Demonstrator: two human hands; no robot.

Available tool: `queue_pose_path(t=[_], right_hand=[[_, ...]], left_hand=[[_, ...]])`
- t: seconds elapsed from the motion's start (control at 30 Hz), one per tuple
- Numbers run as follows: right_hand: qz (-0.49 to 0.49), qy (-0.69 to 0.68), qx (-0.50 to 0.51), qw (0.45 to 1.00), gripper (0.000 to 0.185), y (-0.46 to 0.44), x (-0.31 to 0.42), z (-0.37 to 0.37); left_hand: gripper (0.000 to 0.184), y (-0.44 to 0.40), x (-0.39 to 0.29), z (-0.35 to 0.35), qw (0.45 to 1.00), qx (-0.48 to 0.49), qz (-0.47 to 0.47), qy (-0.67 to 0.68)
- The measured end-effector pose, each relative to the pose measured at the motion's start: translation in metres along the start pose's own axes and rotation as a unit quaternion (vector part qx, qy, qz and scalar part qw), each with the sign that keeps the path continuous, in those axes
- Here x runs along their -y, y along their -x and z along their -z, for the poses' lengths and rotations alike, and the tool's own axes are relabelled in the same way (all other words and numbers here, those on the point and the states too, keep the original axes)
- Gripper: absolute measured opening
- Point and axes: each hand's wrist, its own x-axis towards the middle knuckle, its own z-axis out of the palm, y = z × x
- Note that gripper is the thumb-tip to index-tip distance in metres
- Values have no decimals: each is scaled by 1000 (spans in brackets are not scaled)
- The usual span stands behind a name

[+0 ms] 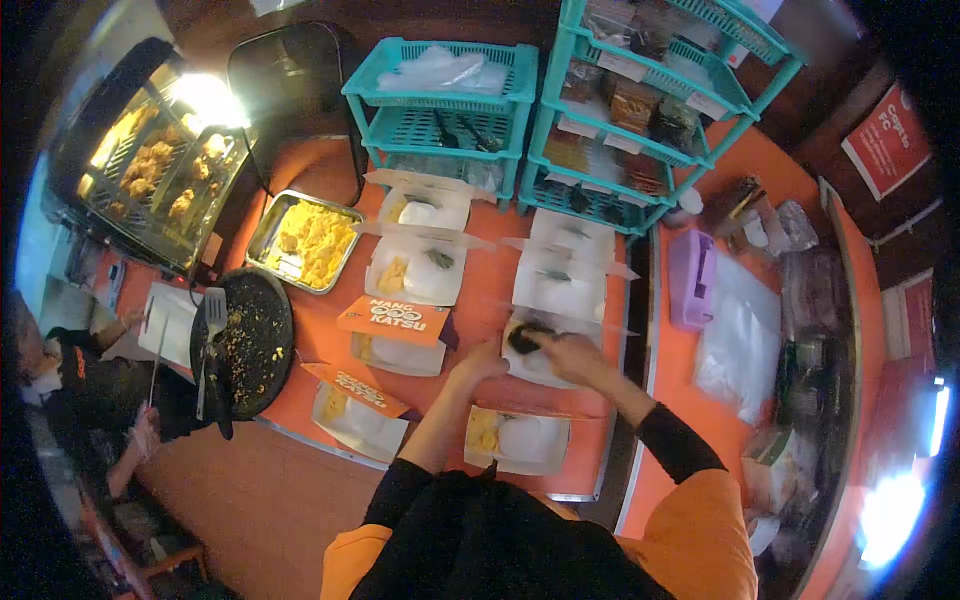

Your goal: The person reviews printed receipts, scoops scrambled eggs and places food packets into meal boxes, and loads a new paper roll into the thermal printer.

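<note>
My right hand point(572, 358) reaches into an open paper takeaway box point(548, 377) holding white rice. Its fingers are pinched at a dark clump of what looks like shredded seaweed point(524, 337). At the near-left side of that box my left hand point(484, 366) is closed on its edge; the fingertips are partly hidden. Just below stands another box point(520, 445) with rice and yellow egg. To the left sit more filled boxes, including one with a printed orange lid point(398, 318) and one farther back with rice, egg and dark flakes point(415, 278).
A metal tray point(335, 281) of scrambled egg and a black pan point(275, 375) with a spatula point(215, 310) are at left. Teal shelves point(530, 97) stand behind. At right lie a purple case point(692, 278) and plastic bags point(738, 335). Another person point(100, 375) works at far left.
</note>
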Motion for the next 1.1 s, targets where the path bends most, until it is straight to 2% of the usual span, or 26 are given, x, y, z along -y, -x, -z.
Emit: queue_pose_path(t=[0.03, 0.07, 0.1, 0.17, 0.2, 0.3, 0.37, 0.43, 0.5, 0.53, 0.57, 0.63, 0.67, 0.73, 0.77, 0.87, 0.93, 0.97, 1.03, 1.07, 1.1], right_hand=[[51, 72, 2, 996, 59, -6, -7, -19], [67, 44, 0, 997, 56, -7, -6, -17], [70, 45, 1, 997, 56, -8, -9, -10], [65, -30, -83, 994, 52, 2, -10, 8], [-3, 11, -22, 1000, 52, 6, 0, 27], [39, 59, 2, 998, 47, -7, -6, -17], [55, 54, -24, 997, 52, -9, -3, -5], [74, 45, -35, 996, 58, -11, 0, -2], [65, 66, -124, 988, 57, -17, 4, -1], [11, 92, -39, 995, 57, -20, 9, -2], [15, 97, -40, 994, 57, -19, 8, -5], [57, 79, -75, 992, 55, -13, -1, -9], [57, 46, -101, 992, 51, -4, 10, 8], [14, 25, -81, 996, 45, 19, 61, 64], [-82, 13, 29, 996, 41, 22, 98, 104], [115, -201, -89, 969, 38, -7, 136, 136], [131, -256, -74, 955, 39, -53, 173, 151], [70, -257, -31, 963, 40, -75, 204, 158], [172, -259, -64, 948, 39, -160, 234, 120], [178, -206, -93, 958, 39, -206, 251, 97], [183, -151, -123, 964, 39, -251, 269, 72]], left_hand=[[55, 22, -24, 26, 994, 52, 31, 91], [62, 31, -36, 41, 976, 102, 59, 181], [62, 27, -35, 42, 976, 99, 61, 183], [61, 28, -34, 38, 972, 94, 65, 207], [60, 27, -32, 34, 969, 91, 67, 219], [60, 22, -16, 9, 965, 84, 67, 239], [58, -9, 26, -34, 948, -55, -190, 248], [59, -30, 47, -60, 939, -32, -196, 280], [60, -20, 41, -49, 928, -5, -207, 310], [57, -2, 16, -19, 960, 36, -105, 258], [55, 9, 2, 2, 976, 75, -1, 202], [49, 8, 3, 5, 975, 49, -26, 217], [45, 3, 6, -7, 978, 42, -31, 202], [38, -10, 14, -32, 989, 35, -17, 142], [36, 13, -6, -10, 992, 15, -1, 126], [32, 123, -78, 84, 985, -117, 2, 128], [34, 168, -84, 125, 975, -172, -78, 117], [34, 186, -76, 149, 974, -178, -79, 115], [34, 216, -43, 196, 944, -26, -202, 259], [32, 222, -20, 207, 925, -78, -236, 289], [32, 229, 4, 224, 925, -82, -237, 284]])
